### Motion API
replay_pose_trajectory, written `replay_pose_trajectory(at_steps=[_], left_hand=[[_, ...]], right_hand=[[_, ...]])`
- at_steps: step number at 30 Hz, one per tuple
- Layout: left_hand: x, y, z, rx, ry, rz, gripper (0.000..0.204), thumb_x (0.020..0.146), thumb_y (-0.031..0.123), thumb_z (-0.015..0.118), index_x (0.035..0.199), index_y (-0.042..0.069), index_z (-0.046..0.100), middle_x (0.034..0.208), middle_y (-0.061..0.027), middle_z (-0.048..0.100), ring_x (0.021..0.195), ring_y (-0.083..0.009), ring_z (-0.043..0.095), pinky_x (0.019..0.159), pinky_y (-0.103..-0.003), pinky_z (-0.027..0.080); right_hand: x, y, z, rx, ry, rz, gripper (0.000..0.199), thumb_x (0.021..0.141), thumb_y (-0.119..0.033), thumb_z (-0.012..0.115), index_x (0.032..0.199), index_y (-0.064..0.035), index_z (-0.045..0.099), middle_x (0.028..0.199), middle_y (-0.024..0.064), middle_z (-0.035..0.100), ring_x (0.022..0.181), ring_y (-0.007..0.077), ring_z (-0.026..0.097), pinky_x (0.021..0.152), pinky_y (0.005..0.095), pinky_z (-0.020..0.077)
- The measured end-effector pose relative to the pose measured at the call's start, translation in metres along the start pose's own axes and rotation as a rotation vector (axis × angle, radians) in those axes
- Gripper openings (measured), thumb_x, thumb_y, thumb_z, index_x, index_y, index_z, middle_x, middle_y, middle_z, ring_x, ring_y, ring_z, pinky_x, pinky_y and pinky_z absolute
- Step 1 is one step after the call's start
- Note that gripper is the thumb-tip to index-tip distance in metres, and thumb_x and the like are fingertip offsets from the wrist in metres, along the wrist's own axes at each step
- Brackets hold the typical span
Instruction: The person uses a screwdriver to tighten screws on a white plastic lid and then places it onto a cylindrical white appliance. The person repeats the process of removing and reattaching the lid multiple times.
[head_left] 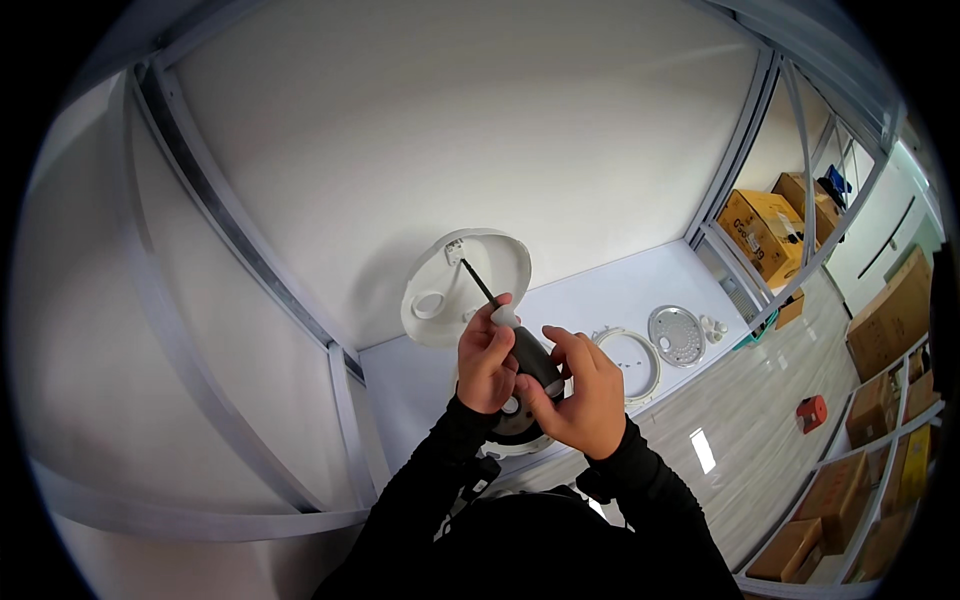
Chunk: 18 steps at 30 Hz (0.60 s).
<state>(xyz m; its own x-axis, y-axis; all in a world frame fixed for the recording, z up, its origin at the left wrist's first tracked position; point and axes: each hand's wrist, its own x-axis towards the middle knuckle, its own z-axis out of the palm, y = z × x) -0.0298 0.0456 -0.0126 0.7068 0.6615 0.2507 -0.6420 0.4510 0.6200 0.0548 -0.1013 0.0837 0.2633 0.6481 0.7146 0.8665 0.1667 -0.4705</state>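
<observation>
My left hand (486, 362) wraps round the front of a screwdriver (535, 358) with a thick dark grey handle and a pale collar. Its long dark shaft points up and away to the left. The tip appears to reach a small white block (455, 251) inside a white oval cover (490, 272), which leans against the back wall; contact cannot be judged. At the rear end of the handle, my right hand (588, 396) closes its thumb and fingers round it. Below the hands sits a round part with a dark middle (518, 432), mostly hidden.
On the white tabletop (590, 285), a white ring (632, 366), a perforated grey disc (677, 335) and small white pieces (713, 328) lie to the right. Metal frame posts (725, 160) border the table. Cardboard boxes (768, 235) and a red object (811, 413) stand beyond.
</observation>
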Motion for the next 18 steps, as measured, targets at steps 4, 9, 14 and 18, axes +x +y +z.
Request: replay_pose_trajectory(at_steps=[4,9,14,18], left_hand=[[-0.001,0.008,0.023,-0.264,-0.101,-0.001,0.050,0.103,0.008,0.053,0.151,0.001,0.041,0.142,-0.0155,0.056,0.119,-0.0288,0.063,0.102,-0.039,0.051],[-0.001,0.004,0.016,-0.160,-0.109,0.024,0.050,0.103,0.006,0.049,0.152,0.002,0.041,0.145,-0.0156,0.054,0.120,-0.0284,0.062,0.104,-0.041,0.051],[-0.003,0.007,0.021,-0.125,-0.023,-0.009,0.049,0.103,0.005,0.049,0.152,0.002,0.041,0.147,-0.0153,0.053,0.122,-0.0301,0.062,0.106,-0.042,0.050],[-0.001,0.006,0.018,-0.042,-0.076,-0.007,0.059,0.102,0.014,0.052,0.157,0.005,0.033,0.154,-0.0153,0.045,0.126,-0.0305,0.059,0.106,-0.041,0.049]], right_hand=[[-0.005,0.002,0.000,0.052,-0.025,0.183,0.045,0.089,-0.026,0.075,0.122,0.0012,0.060,0.074,0.0148,0.066,0.059,0.0310,0.066,0.054,0.0379,0.0501],[-0.005,0.001,-0.001,0.195,-0.058,0.341,0.045,0.089,-0.025,0.076,0.122,0.0007,0.060,0.074,0.0149,0.066,0.063,0.0306,0.068,0.055,0.0355,0.0515],[0.000,-0.006,-0.005,0.108,-0.043,0.083,0.048,0.084,-0.024,0.080,0.122,-0.0014,0.061,0.087,0.0135,0.067,0.071,0.0304,0.069,0.057,0.0369,0.0522],[-0.005,0.002,0.001,-0.117,-0.031,0.004,0.046,0.080,-0.015,0.081,0.119,-0.0006,0.063,0.082,0.0119,0.061,0.065,0.0283,0.062,0.057,0.0362,0.0493]])
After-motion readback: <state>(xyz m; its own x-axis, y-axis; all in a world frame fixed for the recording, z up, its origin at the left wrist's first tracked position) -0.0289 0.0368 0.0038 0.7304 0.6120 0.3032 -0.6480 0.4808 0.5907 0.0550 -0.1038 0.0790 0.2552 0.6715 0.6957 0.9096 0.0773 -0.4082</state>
